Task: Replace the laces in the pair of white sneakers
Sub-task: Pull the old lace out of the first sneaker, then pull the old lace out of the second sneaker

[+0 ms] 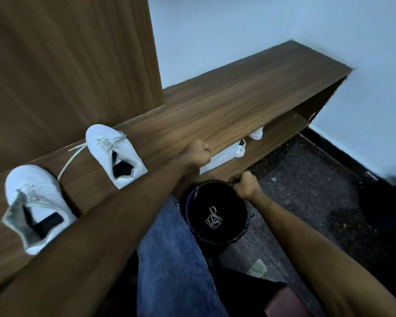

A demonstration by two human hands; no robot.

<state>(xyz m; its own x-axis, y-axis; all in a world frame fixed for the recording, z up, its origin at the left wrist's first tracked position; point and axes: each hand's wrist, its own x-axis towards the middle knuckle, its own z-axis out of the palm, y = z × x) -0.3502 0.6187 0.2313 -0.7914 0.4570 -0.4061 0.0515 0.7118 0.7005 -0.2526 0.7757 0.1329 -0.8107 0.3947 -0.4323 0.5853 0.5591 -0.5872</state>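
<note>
A: Where are the sneakers?

B: Both stand on the wooden tabletop [238, 97], toes pointing away. The near sneaker [36, 207] sits at about 9 o'clock from the middle of the view, and the far sneaker [114, 154] at about 10 o'clock, well apart from the first.

A: Are they laced?

B: Pale laces show across both. A loose lace end [72, 156] trails from the far sneaker down toward the near one.

A: And the hands?

B: The left hand [197, 154] is curled into a fist at the front edge of the tabletop, near the centre. I cannot tell whether it holds anything. The right hand [245, 185] is just below it, at about 5 o'clock from the left, its fingers pinching the rim of a black bin [215, 202].

A: What is in the bin?

B: A tangled lace [213, 218] lies at the bottom. The bin stands on the dark floor [318, 191] beside a knee in blue jeans [172, 259].

A: Anything under the tabletop?

B: A lower shelf [281, 131] carries a white box [217, 160] and small shoes [241, 147], at about 2 o'clock from the left hand. A tall wooden panel [66, 65] rises at 11 o'clock, and a pale wall [261, 30] is behind.
</note>
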